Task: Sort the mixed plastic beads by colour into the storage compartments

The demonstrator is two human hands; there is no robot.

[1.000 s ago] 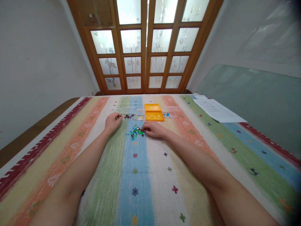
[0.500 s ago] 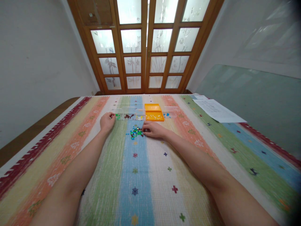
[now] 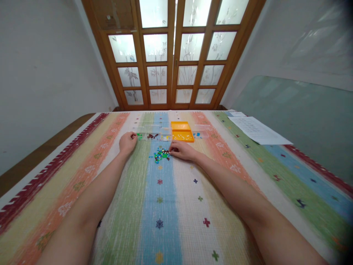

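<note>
A mixed pile of tiny blue, green, brown and white pieces (image 3: 161, 156) lies on the striped cloth. At its right edge is my right hand (image 3: 182, 150), thumb and fingers pinched together; whatever they hold is too small to name. My left hand (image 3: 128, 142) rests by the clear box with green pieces (image 3: 139, 136), its fingers closed and their contents hidden. To the right of that box, clear compartments hold brown pieces (image 3: 152, 136) and yellow pieces (image 3: 165, 137). An open orange case (image 3: 182, 126) contains white pieces, and blue pieces (image 3: 197, 134) sit in a clear box beside it.
The striped tablecloth (image 3: 160, 202) covers the table. Printed paper sheets (image 3: 256, 129) lie at the far right. Beyond the table's far edge are wooden doors with glass panes (image 3: 171, 70), and walls rise on both sides.
The whole view has shifted slightly. My right fingertips have drawn back a little from the pile. My left hand stays beside the green pieces.
</note>
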